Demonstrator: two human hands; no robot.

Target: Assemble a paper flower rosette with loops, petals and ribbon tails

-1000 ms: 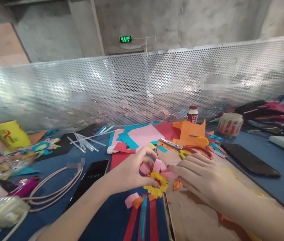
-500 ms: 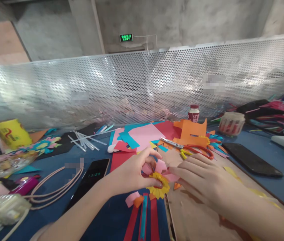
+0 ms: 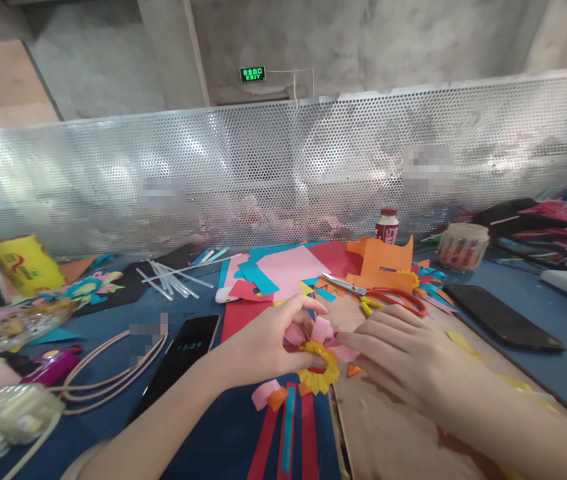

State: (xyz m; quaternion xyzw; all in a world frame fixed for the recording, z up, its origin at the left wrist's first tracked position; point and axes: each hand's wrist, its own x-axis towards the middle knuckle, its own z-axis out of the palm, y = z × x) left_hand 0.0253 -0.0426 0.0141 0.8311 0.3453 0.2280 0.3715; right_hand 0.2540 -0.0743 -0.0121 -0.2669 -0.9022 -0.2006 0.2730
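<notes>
My left hand (image 3: 268, 340) pinches a paper flower, its thumb at the fringed yellow ring (image 3: 327, 381) and its fingers curled behind the pink petals (image 3: 321, 329). From the other side my right hand (image 3: 408, 353) reaches in with fingers together, gripping a pink petal at the flower's right; its thumb is mostly hidden. Curled pink (image 3: 263, 395) and orange paper pieces (image 3: 277, 400) hang at the flower's lower left. Beneath it run red paper strips (image 3: 309, 440) and a red strip with a blue band (image 3: 288, 427).
Orange-handled scissors (image 3: 363, 292) lie behind my hands beside orange paper (image 3: 381, 263) and pink paper (image 3: 293, 268). Phones rest at left (image 3: 183, 360) and right (image 3: 501, 317). Glue sticks (image 3: 171, 280), a coiled cable (image 3: 113, 370), a jar (image 3: 462, 247) and a bottle (image 3: 386, 227) stand around.
Both hands keep their hold on the flower almost unmoved. The left thumb and the yellow ring have shifted very slightly.
</notes>
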